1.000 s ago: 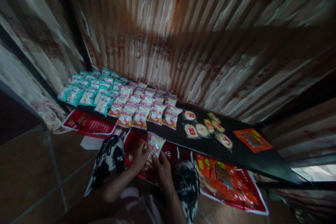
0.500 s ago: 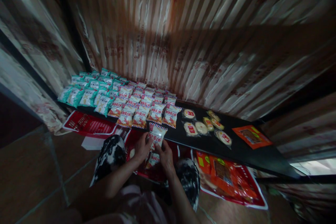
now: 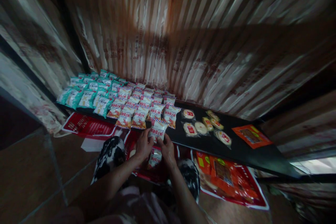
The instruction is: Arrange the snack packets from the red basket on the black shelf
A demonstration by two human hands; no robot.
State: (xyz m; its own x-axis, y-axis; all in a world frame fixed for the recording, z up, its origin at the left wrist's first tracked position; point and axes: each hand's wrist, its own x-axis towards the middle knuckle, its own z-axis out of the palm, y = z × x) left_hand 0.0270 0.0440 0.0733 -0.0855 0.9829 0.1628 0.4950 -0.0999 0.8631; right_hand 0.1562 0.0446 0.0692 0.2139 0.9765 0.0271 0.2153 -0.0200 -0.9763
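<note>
Both my hands hold one red-and-white striped snack packet [image 3: 157,129] at the front edge of a low black shelf [image 3: 236,152]. My left hand [image 3: 143,145] pinches its left side, my right hand [image 3: 167,149] its right side. The packet hangs just in front of several rows of matching red-and-white packets [image 3: 143,106] lying on the shelf. To their left lie rows of teal-and-white packets [image 3: 89,91]. Another red-and-white packet [image 3: 154,157] sits in the red basket [image 3: 144,173] under my hands.
Round wrapped cakes [image 3: 202,127] and an orange flat packet [image 3: 251,135] lie on the shelf's right part. A second red basket [image 3: 88,126] stands on the floor at left, a red tray with orange packs [image 3: 227,178] at right. Curtain-like striped fabric [image 3: 183,42] hangs behind.
Both hands have lifted the striped packet from above the basket up and forward to the shelf's front edge, close to the rows.
</note>
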